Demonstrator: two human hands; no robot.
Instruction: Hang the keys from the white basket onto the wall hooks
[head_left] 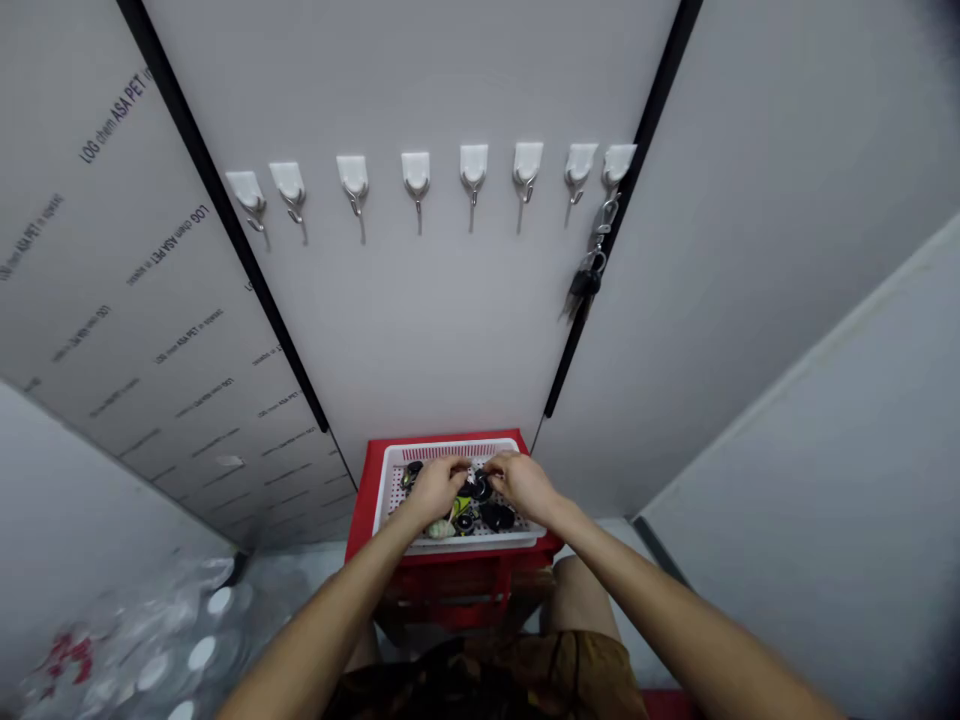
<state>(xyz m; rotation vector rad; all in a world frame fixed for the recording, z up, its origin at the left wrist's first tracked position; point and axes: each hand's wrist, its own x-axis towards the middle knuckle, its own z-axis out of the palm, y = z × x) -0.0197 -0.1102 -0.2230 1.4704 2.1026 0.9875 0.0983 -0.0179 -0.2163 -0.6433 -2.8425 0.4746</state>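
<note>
A white plastic basket [385,490] with a slotted back wall holds several dark key bunches and small trinkets. Both my hands are down inside it. The fingers of my left hand [437,488] are bent together in a pinch near the middle. Facing it, my right hand [523,484] pinches close to a black bunch with a ring [481,487] and a small silvery part; the fingertips hide what each hand grips. Below lie a yellow-green tag [459,507], a black fob-like piece [496,516] and a pale, rounded trinket [440,528].
The basket rests on a red stool [365,500]. Across the wall runs a row of white hooks [416,172]. From the rightmost hook hangs a bunch of keys [586,280]. Plastic-wrapped bottles [202,653] stand at lower left; black strips [247,270] line the wall joints.
</note>
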